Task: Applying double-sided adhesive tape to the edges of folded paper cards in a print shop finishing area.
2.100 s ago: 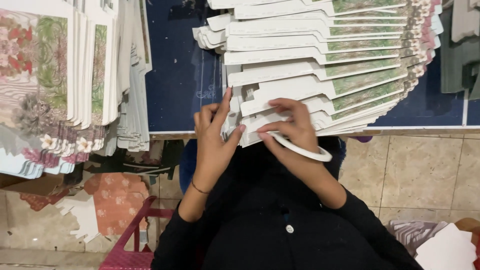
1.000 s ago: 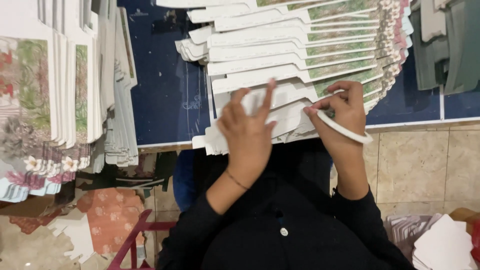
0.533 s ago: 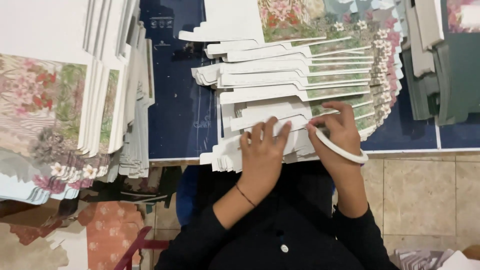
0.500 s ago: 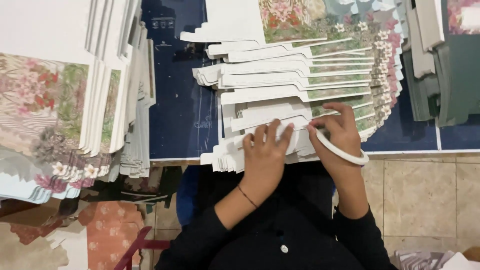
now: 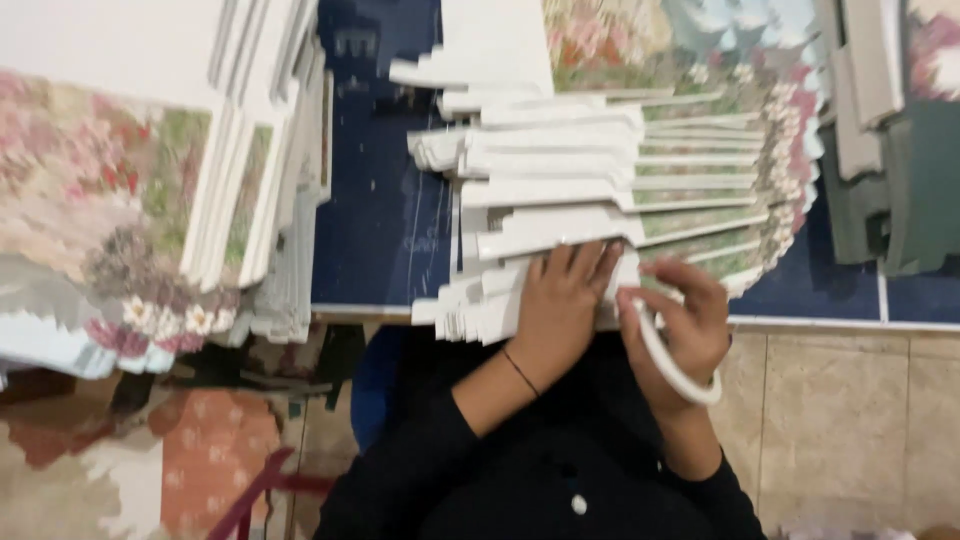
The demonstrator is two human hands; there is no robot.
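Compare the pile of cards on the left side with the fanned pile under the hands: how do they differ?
The left pile lies untouched, while the fanned pile is pressed by the left hand, with the right hand at its near edge. The left pile shows a broad floral face; the fanned pile shows mostly white strips and narrow printed edges. Both are flat floral-printed card pieces on the dark blue table.

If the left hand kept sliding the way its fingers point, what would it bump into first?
The left hand lies flat on the fanned stack of white card strips with flowery ends, fingers pointing up the table. It would probably meet the raised edge of the next strip first, though depth is hard to judge.
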